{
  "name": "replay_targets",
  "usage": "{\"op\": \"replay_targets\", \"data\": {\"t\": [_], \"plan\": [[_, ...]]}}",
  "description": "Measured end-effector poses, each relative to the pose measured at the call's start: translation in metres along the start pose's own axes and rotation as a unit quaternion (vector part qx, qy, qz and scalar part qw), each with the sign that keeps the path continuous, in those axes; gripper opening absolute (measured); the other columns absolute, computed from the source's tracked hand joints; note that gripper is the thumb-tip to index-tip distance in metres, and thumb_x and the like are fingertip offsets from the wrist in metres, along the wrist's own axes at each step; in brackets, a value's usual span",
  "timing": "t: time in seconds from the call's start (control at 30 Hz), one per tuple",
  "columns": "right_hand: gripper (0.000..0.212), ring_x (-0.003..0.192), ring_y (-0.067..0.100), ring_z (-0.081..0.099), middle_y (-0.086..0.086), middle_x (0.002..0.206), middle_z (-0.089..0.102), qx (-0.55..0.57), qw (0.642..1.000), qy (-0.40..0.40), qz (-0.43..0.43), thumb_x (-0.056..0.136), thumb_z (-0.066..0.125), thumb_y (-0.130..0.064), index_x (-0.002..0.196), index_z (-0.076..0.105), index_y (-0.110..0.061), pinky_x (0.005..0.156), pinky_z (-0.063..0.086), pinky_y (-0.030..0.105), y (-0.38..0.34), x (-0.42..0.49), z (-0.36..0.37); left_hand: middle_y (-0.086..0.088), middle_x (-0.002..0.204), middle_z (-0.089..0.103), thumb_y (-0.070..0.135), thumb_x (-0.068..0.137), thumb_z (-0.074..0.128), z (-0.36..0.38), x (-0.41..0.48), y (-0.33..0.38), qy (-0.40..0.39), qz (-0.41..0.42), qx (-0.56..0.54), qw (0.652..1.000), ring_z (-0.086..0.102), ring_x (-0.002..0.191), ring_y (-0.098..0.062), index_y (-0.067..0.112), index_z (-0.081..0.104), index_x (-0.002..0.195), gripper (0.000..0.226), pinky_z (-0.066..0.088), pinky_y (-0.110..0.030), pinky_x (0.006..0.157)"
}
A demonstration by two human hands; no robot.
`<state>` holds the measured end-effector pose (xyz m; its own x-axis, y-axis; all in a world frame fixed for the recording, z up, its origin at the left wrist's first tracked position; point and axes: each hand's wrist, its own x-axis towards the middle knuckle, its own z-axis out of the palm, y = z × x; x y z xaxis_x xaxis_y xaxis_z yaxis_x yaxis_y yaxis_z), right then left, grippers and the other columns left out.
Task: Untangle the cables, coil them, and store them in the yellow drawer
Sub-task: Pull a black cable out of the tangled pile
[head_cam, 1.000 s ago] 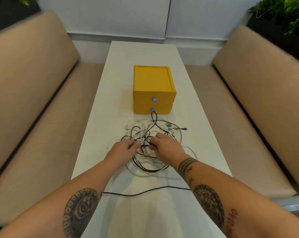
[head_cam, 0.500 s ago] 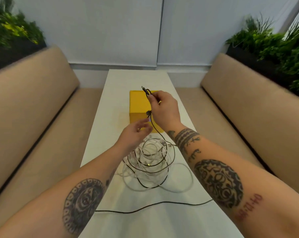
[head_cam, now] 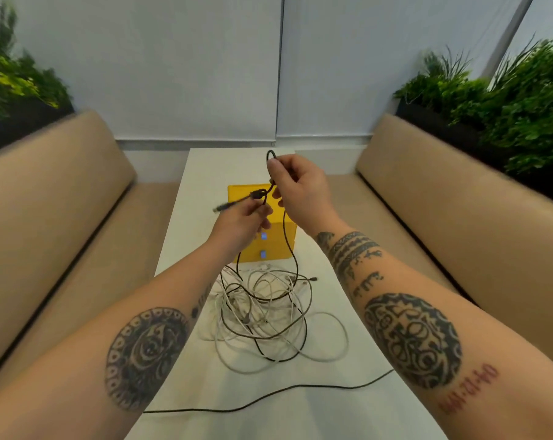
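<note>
A tangle of white and black cables lies on the white table in front of the yellow drawer box, whose two drawers are closed. Both hands are raised above the pile. My right hand pinches a loop of a black cable that hangs down into the pile. My left hand pinches the same cable at a small knot, and its plug end sticks out to the left.
A loose black cable crosses the near part of the table. Beige bench seats run along both sides. Planters with green plants stand behind the backrests, and a white wall is at the far end.
Both hands lifted a black cable up out of the pile. The plug end swung from above my right hand over to the left of my left hand. The camera view tilted upward.
</note>
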<state>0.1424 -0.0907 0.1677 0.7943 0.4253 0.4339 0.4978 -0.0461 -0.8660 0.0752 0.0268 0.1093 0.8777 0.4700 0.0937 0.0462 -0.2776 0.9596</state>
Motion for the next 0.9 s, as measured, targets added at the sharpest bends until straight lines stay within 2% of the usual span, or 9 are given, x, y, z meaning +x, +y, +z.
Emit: {"op": "replay_targets", "data": {"t": [0.13, 0.27, 0.37, 0.5, 0.6, 0.67, 0.77, 0.83, 0.9], "plan": [[0.019, 0.065, 0.023, 0.063, 0.007, 0.078, 0.068, 0.016, 0.991, 0.080, 0.101, 0.096, 0.057, -0.035, 0.084, 0.064, -0.023, 0.062, 0.056, 0.041, 0.024, -0.003, -0.010, 0.000, 0.068, 0.067, 0.021, 0.100, 0.059, -0.017, 0.010, 0.010, 0.033, 0.011, -0.049, 0.998, 0.061, 0.069, -0.017, 0.025, 0.074, 0.088, 0.020, 0.047, -0.035, 0.066], [0.021, 0.056, 0.014, 0.055, 0.007, 0.082, 0.059, 0.170, 0.918, 0.202, 0.296, 0.099, 0.050, -0.026, 0.105, 0.061, -0.009, 0.048, 0.047, 0.026, 0.058, -0.004, -0.034, 0.005, 0.066, 0.068, 0.024, 0.098, 0.064, -0.035, 0.018, 0.017, 0.045, 0.009, -0.045, 0.998, 0.064, 0.069, -0.012, 0.025, 0.074, 0.090, 0.013, 0.054, -0.034, 0.069], [0.028, 0.065, 0.016, 0.058, 0.006, 0.084, 0.061, 0.071, 0.927, 0.121, 0.348, 0.099, 0.053, -0.030, 0.114, 0.060, -0.008, 0.053, 0.049, 0.027, 0.091, -0.018, -0.043, 0.000, 0.068, 0.066, 0.026, 0.098, 0.063, -0.043, 0.018, 0.027, 0.056, 0.038, -0.092, 0.993, 0.062, 0.068, -0.013, 0.017, 0.072, 0.092, 0.014, 0.055, -0.036, 0.075], [0.029, 0.071, 0.018, 0.065, 0.006, 0.091, 0.070, -0.057, 0.931, -0.022, 0.361, 0.098, 0.058, -0.031, 0.105, 0.067, -0.004, 0.064, 0.056, 0.034, 0.115, -0.047, -0.038, -0.005, 0.076, 0.067, 0.028, 0.098, 0.062, -0.042, 0.018, 0.057, 0.049, 0.086, -0.116, 0.988, 0.065, 0.077, -0.017, 0.014, 0.072, 0.097, 0.018, 0.057, -0.037, 0.087], [0.027, 0.085, 0.026, 0.069, 0.008, 0.096, 0.072, -0.187, 0.926, -0.096, 0.314, 0.097, 0.059, -0.032, 0.092, 0.070, -0.008, 0.079, 0.060, 0.043, 0.118, -0.051, -0.025, -0.006, 0.078, 0.068, 0.028, 0.097, 0.065, -0.040, 0.016, 0.077, 0.029, 0.110, -0.118, 0.986, 0.066, 0.077, -0.016, 0.012, 0.073, 0.098, 0.018, 0.058, -0.029, 0.082], [0.035, 0.099, 0.027, 0.064, 0.010, 0.106, 0.068, -0.290, 0.924, -0.113, 0.224, 0.096, 0.060, -0.035, 0.113, 0.069, -0.005, 0.084, 0.052, 0.035, 0.109, -0.047, -0.014, -0.005, 0.076, 0.068, 0.026, 0.096, 0.065, -0.037, 0.014, 0.084, 0.019, 0.129, -0.121, 0.984, 0.066, 0.077, -0.016, 0.013, 0.073, 0.096, 0.016, 0.057, -0.026, 0.078], [0.058, 0.126, 0.026, 0.054, 0.008, 0.142, 0.053, -0.238, 0.952, -0.139, 0.131, 0.095, 0.064, -0.036, 0.146, 0.048, -0.012, 0.101, 0.044, 0.035, 0.088, -0.039, 0.008, -0.003, 0.074, 0.068, 0.025, 0.098, 0.062, -0.033, 0.009, 0.091, 0.004, 0.155, -0.127, 0.980, 0.066, 0.076, -0.015, 0.015, 0.073, 0.096, 0.015, 0.059, -0.030, 0.080], [0.065, 0.131, 0.024, 0.050, 0.003, 0.152, 0.044, -0.190, 0.956, -0.185, 0.125, 0.097, 0.062, -0.037, 0.153, 0.036, -0.018, 0.104, 0.043, 0.037, 0.078, -0.033, 0.022, -0.003, 0.075, 0.068, 0.025, 0.100, 0.059, -0.032, 0.004, 0.095, -0.005, 0.169, -0.145, 0.975, 0.066, 0.078, -0.018, 0.014, 0.072, 0.099, 0.017, 0.059, -0.039, 0.086], [0.059, 0.130, 0.022, 0.052, -0.001, 0.151, 0.046, -0.166, 0.955, -0.213, 0.125, 0.099, 0.058, -0.036, 0.153, 0.037, -0.021, 0.106, 0.045, 0.039, 0.075, -0.031, 0.033, -0.004, 0.075, 0.068, 0.025, 0.102, 0.054, -0.033, -0.001, 0.099, -0.011, 0.178, -0.189, 0.966, 0.066, 0.080, -0.021, 0.014, 0.070, 0.101, 0.019, 0.057, -0.044, 0.089]]}}
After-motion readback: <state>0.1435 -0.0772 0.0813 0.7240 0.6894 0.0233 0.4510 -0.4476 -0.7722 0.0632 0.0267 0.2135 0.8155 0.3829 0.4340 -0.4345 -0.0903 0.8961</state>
